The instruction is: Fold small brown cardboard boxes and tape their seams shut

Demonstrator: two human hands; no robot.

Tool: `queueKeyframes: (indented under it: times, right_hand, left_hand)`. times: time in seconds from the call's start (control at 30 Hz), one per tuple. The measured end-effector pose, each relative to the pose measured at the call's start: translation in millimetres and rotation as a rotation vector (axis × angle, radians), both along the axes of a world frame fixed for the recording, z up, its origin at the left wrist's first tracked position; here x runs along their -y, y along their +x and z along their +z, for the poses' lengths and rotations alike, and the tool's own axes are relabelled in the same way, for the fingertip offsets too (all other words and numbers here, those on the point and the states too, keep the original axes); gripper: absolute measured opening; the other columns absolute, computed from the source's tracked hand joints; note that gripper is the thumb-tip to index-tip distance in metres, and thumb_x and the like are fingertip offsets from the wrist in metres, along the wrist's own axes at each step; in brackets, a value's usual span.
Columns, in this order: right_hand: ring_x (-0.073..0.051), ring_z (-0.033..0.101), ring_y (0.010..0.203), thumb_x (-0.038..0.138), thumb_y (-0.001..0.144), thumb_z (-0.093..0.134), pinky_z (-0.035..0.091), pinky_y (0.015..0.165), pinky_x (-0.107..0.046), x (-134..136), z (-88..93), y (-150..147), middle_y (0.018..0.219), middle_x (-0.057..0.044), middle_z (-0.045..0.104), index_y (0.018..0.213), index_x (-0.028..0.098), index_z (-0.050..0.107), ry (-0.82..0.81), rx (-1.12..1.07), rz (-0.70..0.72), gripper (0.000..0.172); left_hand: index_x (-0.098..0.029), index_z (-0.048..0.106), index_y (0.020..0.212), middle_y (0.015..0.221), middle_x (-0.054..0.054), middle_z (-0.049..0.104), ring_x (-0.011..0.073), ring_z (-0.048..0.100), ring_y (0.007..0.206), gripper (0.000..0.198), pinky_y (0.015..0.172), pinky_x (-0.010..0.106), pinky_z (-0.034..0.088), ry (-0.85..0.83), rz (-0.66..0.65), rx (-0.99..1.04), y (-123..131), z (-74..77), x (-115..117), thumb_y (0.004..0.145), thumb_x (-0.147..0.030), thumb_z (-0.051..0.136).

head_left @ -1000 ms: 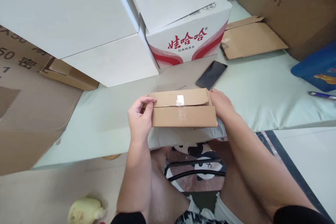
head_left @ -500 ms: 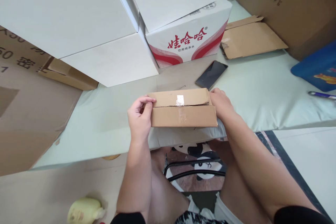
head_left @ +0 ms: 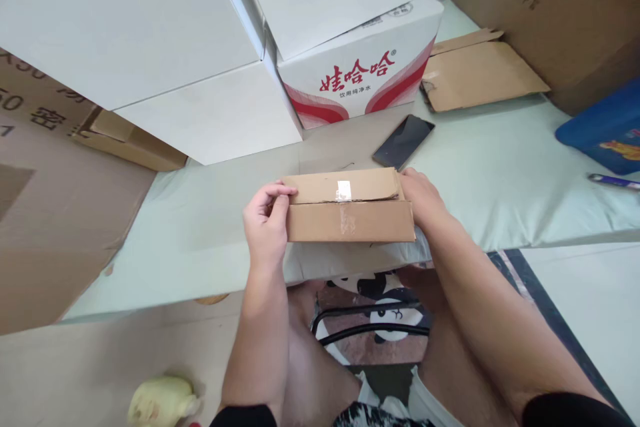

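A small brown cardboard box with a white label and clear tape lies at the front edge of the cloth-covered table. My left hand grips its left end, thumb in front and fingers over the top. At the right end is my right hand, wrapped round the back corner, its fingertips partly hidden behind the box. A dark phone rests just behind the box, toward the right.
Large white boxes and a white-and-red carton stand at the back. Flattened cardboard, a blue container and a purple pen are to the right. A big brown carton is at left; a yellow bottle lies below.
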State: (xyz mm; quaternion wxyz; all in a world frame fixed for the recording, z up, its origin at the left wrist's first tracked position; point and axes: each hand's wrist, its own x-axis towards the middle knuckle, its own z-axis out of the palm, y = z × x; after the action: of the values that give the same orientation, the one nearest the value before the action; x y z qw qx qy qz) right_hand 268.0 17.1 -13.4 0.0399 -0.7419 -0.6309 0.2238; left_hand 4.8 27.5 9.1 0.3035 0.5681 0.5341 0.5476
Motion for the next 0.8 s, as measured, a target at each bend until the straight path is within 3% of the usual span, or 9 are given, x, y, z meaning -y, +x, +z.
queueKeyframes:
  times: [0.27, 0.53, 0.8]
  right_hand:
    - [-0.031, 0.059, 0.112, 0.028, 0.098, 0.043, 0.041, 0.078, -0.034, -2.1, 0.0, -0.5, 0.116, -0.016, 0.065, 0.117, 0.022, 0.07, -0.059, -0.003, 0.032, 0.034]
    - [-0.03, 0.065, 0.098, 0.028, 0.096, 0.042, 0.039, 0.067, -0.034, -1.9, 2.3, -2.1, 0.112, -0.018, 0.068, 0.108, 0.018, 0.07, -0.1, 0.002, -0.002, 0.032]
    - [-0.031, 0.065, 0.109, 0.029, 0.092, 0.05, 0.04, 0.069, -0.033, 4.2, 0.6, 5.2, 0.122, -0.016, 0.067, 0.119, 0.022, 0.066, -0.139, -0.022, 0.068, 0.032]
  left_hand:
    - [-0.024, 0.076, 0.076, 0.085, 0.001, 0.077, 0.0197, 0.069, 0.107, 0.014, 0.092, 0.03, 0.05, 0.009, -0.007, 0.036, 0.1, -0.3, 0.1, 0.081, -0.018, 0.065]
    - [-0.024, 0.076, 0.076, 0.085, 0.001, 0.077, 0.0203, 0.069, 0.108, 0.014, 0.094, 0.031, 0.05, 0.009, -0.012, 0.059, -0.4, -0.5, 0.1, 0.081, -0.018, 0.065]
    - [-0.024, 0.076, 0.076, 0.085, 0.0, 0.077, 0.0196, 0.069, 0.109, 0.014, 0.096, 0.031, 0.049, 0.001, -0.016, 0.076, -0.1, -1.9, 0.1, 0.081, -0.018, 0.065]
